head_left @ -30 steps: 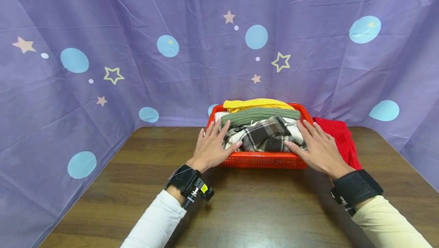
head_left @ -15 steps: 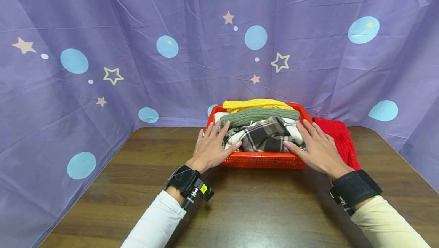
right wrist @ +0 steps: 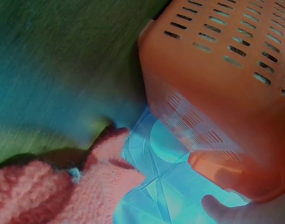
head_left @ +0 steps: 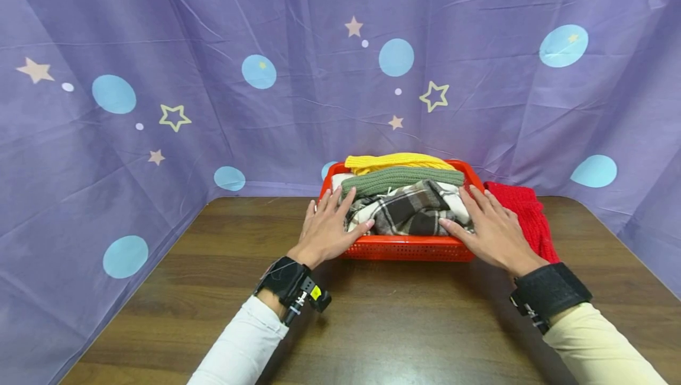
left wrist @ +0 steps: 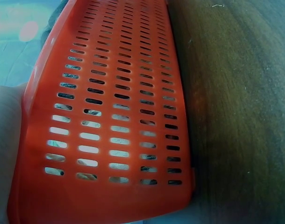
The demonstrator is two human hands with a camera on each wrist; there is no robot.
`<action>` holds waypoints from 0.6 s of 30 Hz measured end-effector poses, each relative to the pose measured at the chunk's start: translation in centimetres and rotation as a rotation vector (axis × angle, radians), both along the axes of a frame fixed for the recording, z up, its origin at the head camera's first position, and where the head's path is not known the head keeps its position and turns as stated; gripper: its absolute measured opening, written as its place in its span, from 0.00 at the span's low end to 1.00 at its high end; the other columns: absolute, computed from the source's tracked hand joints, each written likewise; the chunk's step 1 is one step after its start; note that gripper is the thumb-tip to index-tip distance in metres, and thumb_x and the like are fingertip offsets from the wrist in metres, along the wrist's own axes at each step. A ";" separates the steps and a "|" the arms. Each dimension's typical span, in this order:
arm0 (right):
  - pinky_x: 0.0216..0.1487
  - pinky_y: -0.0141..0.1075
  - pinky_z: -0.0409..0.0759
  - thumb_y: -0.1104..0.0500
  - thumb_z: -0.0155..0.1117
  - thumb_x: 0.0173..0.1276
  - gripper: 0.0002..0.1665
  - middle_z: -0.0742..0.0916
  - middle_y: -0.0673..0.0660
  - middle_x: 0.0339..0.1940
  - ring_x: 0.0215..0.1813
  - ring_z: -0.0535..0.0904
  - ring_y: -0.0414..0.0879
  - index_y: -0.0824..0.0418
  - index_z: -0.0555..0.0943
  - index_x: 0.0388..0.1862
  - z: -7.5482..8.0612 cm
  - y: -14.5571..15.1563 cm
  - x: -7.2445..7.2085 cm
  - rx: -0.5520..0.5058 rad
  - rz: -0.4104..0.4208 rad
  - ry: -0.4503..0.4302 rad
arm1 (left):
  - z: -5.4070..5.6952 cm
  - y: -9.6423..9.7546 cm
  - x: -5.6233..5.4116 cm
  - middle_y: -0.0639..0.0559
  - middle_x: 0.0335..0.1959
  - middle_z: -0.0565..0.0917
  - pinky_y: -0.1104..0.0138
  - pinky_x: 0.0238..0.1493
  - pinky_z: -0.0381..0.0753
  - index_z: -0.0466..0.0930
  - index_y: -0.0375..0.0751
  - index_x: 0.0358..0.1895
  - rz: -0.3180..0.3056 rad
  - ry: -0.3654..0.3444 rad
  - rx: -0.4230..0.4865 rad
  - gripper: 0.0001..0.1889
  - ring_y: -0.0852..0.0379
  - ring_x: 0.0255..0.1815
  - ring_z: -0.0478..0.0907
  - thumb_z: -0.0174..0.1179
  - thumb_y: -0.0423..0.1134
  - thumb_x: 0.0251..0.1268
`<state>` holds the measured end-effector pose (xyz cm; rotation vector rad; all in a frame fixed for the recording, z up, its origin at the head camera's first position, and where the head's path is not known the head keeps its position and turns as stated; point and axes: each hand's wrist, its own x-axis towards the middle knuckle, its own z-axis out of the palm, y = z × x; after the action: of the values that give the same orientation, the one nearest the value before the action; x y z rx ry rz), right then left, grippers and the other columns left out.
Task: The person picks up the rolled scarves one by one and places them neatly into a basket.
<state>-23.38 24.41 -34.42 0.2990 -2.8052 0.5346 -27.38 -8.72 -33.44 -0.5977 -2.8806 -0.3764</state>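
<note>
A red perforated plastic basket (head_left: 407,249) stands at the back of the table, filled with folded knitwear and cloth. My left hand (head_left: 328,230) lies over its front left corner, fingers spread and straight, thumb reaching inward over the rim. Mirroring it, my right hand (head_left: 493,230) lies over the front right corner with extended fingers. Between the thumbs is a grey, black and white plaid cloth (head_left: 409,210). Behind that come a green ribbed knit (head_left: 401,180) and a yellow knit (head_left: 399,162). The left wrist view shows the slotted basket wall (left wrist: 112,198) close up.
A red knitted piece (head_left: 524,216) lies on the wooden table (head_left: 393,320) just right of the basket, its near end reaching forward. A purple curtain (head_left: 303,136) with stars and blue circles hangs behind and along the left side.
</note>
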 end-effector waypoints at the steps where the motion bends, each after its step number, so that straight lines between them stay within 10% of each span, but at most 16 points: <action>1: 0.67 0.74 0.51 0.27 0.50 0.71 0.55 0.58 0.70 0.80 0.78 0.49 0.73 0.62 0.53 0.82 0.0 0.0 0.0 0.000 0.000 0.001 | 0.0 0.0 0.0 0.45 0.83 0.48 0.41 0.77 0.40 0.47 0.55 0.83 0.001 -0.001 -0.001 0.46 0.44 0.83 0.42 0.42 0.74 0.69; 18: 0.66 0.73 0.52 0.27 0.50 0.71 0.55 0.59 0.70 0.80 0.78 0.50 0.72 0.62 0.53 0.82 0.0 0.0 0.0 -0.001 0.002 0.004 | 0.1 0.0 0.1 0.44 0.83 0.49 0.39 0.77 0.42 0.49 0.53 0.83 -0.003 0.013 0.005 0.45 0.43 0.83 0.43 0.44 0.72 0.69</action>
<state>-23.35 24.40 -34.37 0.3018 -2.8012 0.5345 -27.28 -8.71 -33.39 -0.6014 -2.8657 -0.3786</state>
